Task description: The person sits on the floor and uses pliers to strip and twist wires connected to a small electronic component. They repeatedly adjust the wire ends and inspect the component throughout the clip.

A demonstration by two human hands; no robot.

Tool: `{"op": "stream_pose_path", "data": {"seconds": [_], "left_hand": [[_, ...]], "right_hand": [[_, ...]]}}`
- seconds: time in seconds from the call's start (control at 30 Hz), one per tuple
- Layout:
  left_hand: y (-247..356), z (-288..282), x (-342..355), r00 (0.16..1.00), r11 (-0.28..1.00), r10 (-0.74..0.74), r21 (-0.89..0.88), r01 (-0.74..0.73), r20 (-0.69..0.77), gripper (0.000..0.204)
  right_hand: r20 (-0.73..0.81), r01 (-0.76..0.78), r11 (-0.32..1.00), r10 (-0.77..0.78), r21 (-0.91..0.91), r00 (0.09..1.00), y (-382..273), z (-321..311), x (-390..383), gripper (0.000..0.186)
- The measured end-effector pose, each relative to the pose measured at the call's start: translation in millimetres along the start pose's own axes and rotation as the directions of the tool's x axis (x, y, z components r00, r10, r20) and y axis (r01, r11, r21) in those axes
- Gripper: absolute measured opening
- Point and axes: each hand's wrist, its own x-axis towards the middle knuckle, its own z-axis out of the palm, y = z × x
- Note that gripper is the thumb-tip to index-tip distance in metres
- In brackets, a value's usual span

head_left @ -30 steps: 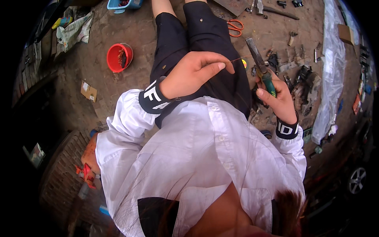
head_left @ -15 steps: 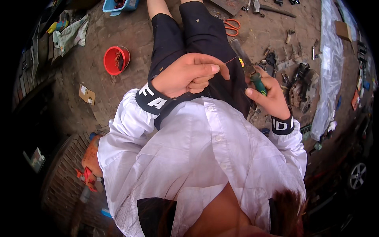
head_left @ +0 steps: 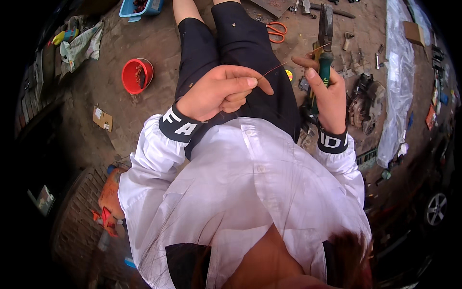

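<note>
My left hand (head_left: 216, 94) is closed above my lap, its thumb and index finger pinching a thin copper-coloured wire (head_left: 275, 70). The wire slants up to the right toward my right hand (head_left: 329, 96), where a thin strand also shows between the index fingertip and the pliers' jaws. In that hand I grip pliers (head_left: 325, 60) with green handles and dark metal jaws, which point away from me. Whether the jaws touch the strand I cannot tell. It is also unclear whether both strands are one wire.
Orange-handled scissors (head_left: 276, 32) lie beside my right leg. Left of my legs stand a red bucket (head_left: 126, 77) and, farther off, a blue basin (head_left: 129, 15). Metal parts (head_left: 365, 106) are scattered on the right, beside clear plastic sheeting (head_left: 395, 91).
My right hand has turned the pliers from lying aslant across my right thigh to pointing straight away from me, and raised them. My left hand keeps its pinch on the wire, barely shifted.
</note>
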Motion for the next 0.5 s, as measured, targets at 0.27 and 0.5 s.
{"op": "stream_pose_path", "data": {"seconds": [0.27, 0.5], "left_hand": [[-1.0, 12.2, 1.7, 0.986, 0.879, 0.164, 0.451, -0.155, 0.019, 0.029], [-8.6, 31.4, 20.9, 0.968, 0.951, 0.233, 0.232, -0.206, -0.096, 0.025]], "right_hand": [[-0.143, 0.028, 0.945, 0.02, 0.327, 0.99, -11.8, 24.5, 5.6, 0.021], [-0.235, 0.08, 0.982, -0.039, 0.169, 0.971, 1.4, 36.5, -1.0, 0.014]]}}
